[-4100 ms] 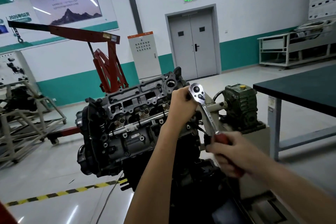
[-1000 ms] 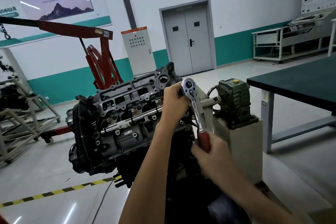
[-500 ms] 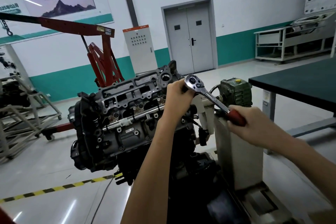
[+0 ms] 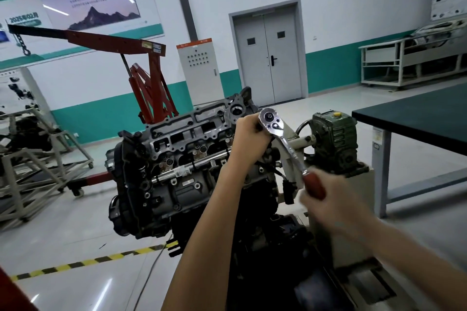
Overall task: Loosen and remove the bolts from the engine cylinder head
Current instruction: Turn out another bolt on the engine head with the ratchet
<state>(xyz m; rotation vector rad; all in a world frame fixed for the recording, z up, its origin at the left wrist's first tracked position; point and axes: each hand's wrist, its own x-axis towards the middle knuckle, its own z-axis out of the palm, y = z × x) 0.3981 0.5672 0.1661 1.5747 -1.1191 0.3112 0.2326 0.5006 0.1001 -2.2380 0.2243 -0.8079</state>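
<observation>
The engine cylinder head (image 4: 182, 139) sits tilted on a stand, its open top facing me. A chrome ratchet wrench (image 4: 280, 136) with a red handle stands over the head's right end. My left hand (image 4: 250, 139) wraps around the ratchet's head and the socket under it, hiding the bolt. My right hand (image 4: 328, 199), blurred by motion, grips the red handle low and to the right. Several other bolts show on the head's lower face.
A green gearbox (image 4: 333, 139) on a grey pedestal stands right behind the wrench. A dark-topped table (image 4: 417, 118) is to the right. A red engine hoist (image 4: 151, 83) stands behind the engine, a metal frame (image 4: 30, 159) at left. Yellow-black tape (image 4: 88, 260) marks the floor.
My right hand has swung the ratchet handle down from nearly level at the right to a steeper slant. My left hand stays on the ratchet head.
</observation>
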